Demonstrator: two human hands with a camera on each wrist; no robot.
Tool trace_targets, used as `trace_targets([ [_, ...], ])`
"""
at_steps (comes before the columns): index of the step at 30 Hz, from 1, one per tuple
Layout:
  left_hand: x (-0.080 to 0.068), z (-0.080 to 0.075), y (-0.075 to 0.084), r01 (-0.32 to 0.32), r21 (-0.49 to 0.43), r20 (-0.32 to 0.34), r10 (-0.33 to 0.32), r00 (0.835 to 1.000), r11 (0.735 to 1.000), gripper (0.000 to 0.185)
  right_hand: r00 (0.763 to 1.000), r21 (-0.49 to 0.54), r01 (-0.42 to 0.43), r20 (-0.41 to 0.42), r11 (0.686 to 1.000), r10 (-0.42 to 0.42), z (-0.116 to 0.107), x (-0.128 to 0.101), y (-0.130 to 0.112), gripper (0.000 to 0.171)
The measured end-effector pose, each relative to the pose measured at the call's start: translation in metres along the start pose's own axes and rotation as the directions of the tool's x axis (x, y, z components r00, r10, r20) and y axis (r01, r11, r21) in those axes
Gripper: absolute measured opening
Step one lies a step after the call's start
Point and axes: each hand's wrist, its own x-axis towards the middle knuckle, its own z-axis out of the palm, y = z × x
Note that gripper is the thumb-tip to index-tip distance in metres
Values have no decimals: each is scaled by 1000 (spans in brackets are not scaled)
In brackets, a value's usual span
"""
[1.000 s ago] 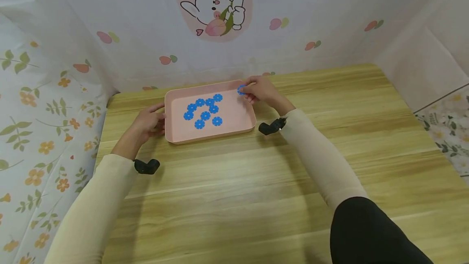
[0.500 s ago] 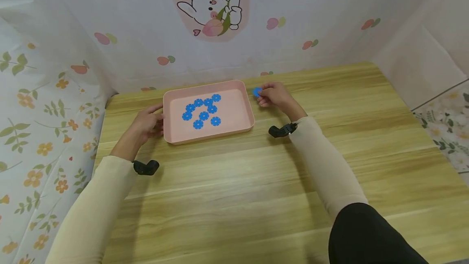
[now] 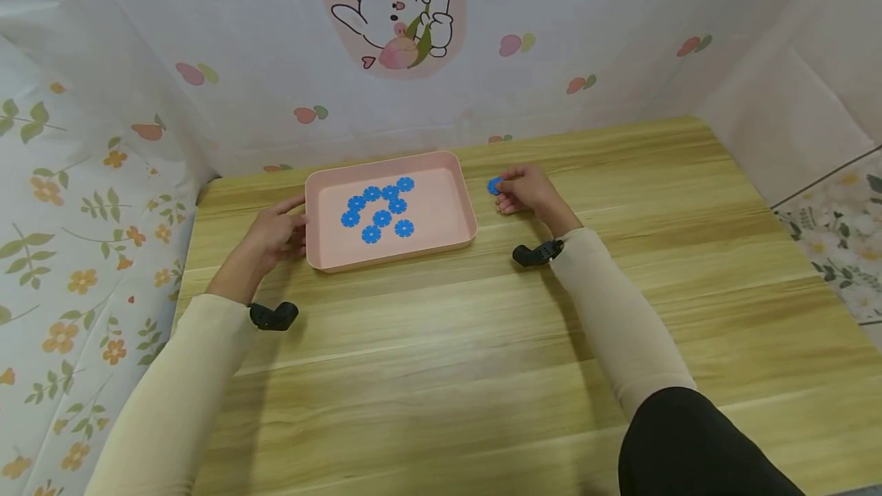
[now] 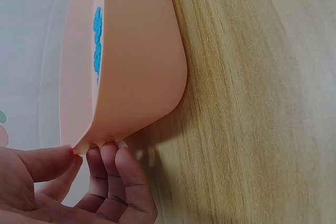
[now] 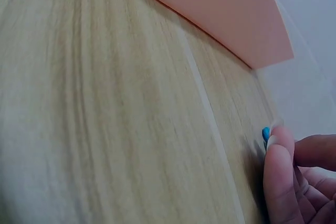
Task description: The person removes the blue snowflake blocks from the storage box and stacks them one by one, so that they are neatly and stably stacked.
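A shallow pink tray [image 3: 444,209] lies near the back of the table, holding several blue notched plastic discs [image 3: 382,218], flower-shaped and flat. My left hand [image 3: 272,236] grips the tray's left end. In the left wrist view its thumb touches the rim and the curled fingers [image 4: 134,179] meet the outer wall. Right of the tray, my right hand [image 3: 530,191] pinches one blue notched disc [image 3: 494,186] between thumb and fingers, close to the tabletop. Only the disc's edge shows in the right wrist view, the rest being hidden by the fingertips [image 5: 278,156].
The wood-grain table [image 3: 427,373] extends to the right and in front of the tray. A white patterned cloth [image 3: 241,37] hangs directly behind it, and a floral cloth [image 3: 76,282] borders the left side. Each wrist carries a black camera mount [image 3: 537,253].
My right hand has carried the pinched disc from above the tray's back right corner out to the right and down toward the table. My left hand has stayed at the tray.
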Motion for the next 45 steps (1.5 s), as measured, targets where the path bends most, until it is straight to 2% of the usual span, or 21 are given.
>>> trace_targets([
  [10,1,-2,-1,-2,-24,6,2,1000,1000,48,999,-18,-35,-20,999,34,1,4,-1,26],
  [18,0,-3,-2,-2,-29,8,3,1000,1000,48,999,-78,-52,0,996,52,3,4,-15,27],
  [28,2,-4,-3,-12,-32,0,12,1000,999,47,999,-133,36,33,990,-32,12,-1,-45,34],
  [36,3,-3,-5,-14,-16,-8,14,1000,1000,47,984,-245,167,107,955,-144,30,-15,-65,34],
  [40,4,-1,-5,-9,-18,-6,9,1000,1000,48,976,-274,199,140,941,-165,43,-19,-70,32],
  [45,4,0,-5,-3,-3,-6,3,1000,1000,48,975,-323,197,168,926,-149,61,-21,-72,29],
])
